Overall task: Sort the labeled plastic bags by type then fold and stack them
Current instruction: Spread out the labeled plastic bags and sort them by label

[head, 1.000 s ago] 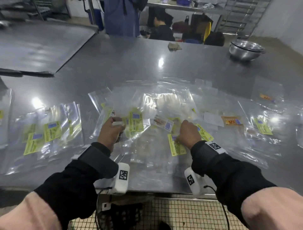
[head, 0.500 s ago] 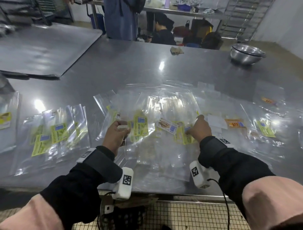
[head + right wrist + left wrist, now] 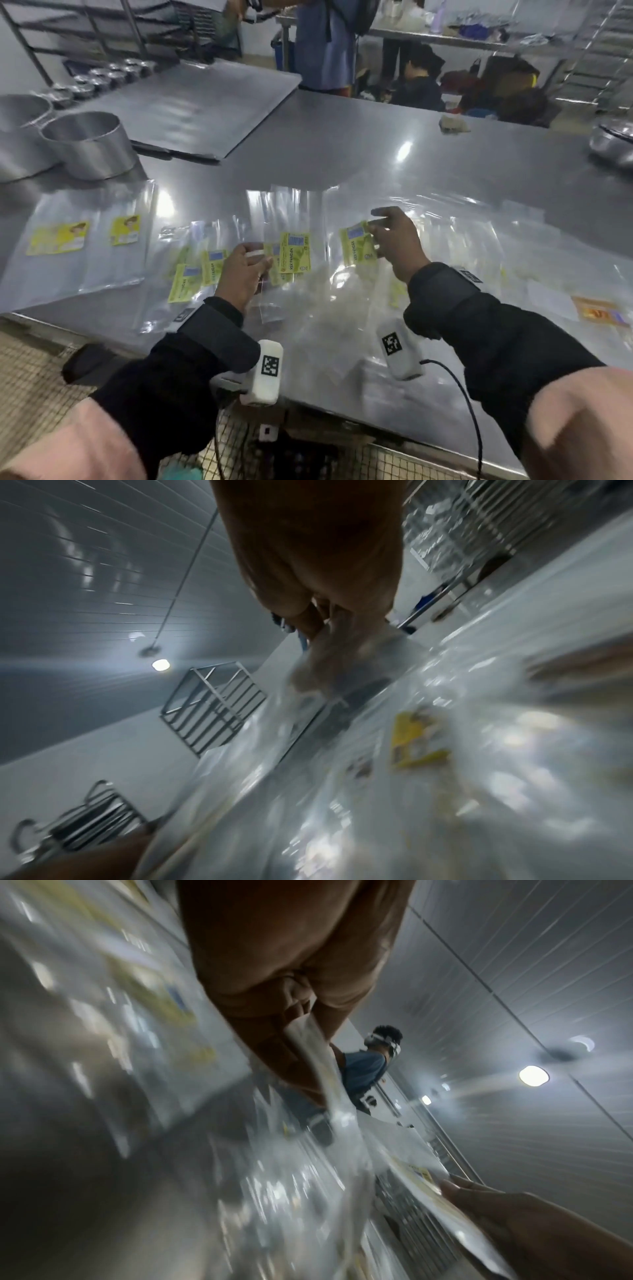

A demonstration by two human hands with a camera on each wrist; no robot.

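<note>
Clear plastic bags with labels lie spread over the steel table (image 3: 359,161). My left hand (image 3: 241,270) pinches a clear bag with a green KEK PANDAN label (image 3: 295,251) at its near edge; the left wrist view shows the bag (image 3: 318,1053) between its fingers. My right hand (image 3: 394,240) holds a second clear bag by its green label (image 3: 354,241), lifted slightly off the pile. A small stack of green-labelled bags (image 3: 198,274) lies just left of my left hand. Two bags with yellow labels (image 3: 78,236) lie flat at the far left.
Round metal pans (image 3: 89,147) stand at the back left beside a flat steel tray (image 3: 191,106). A steel bowl (image 3: 613,140) sits at the far right. An orange-labelled bag (image 3: 599,311) lies at the right. People stand and sit beyond the table.
The head view has swung left. Both hands have moved left with their bags; my right hand has lifted from the pile holding a green-labelled bag.
</note>
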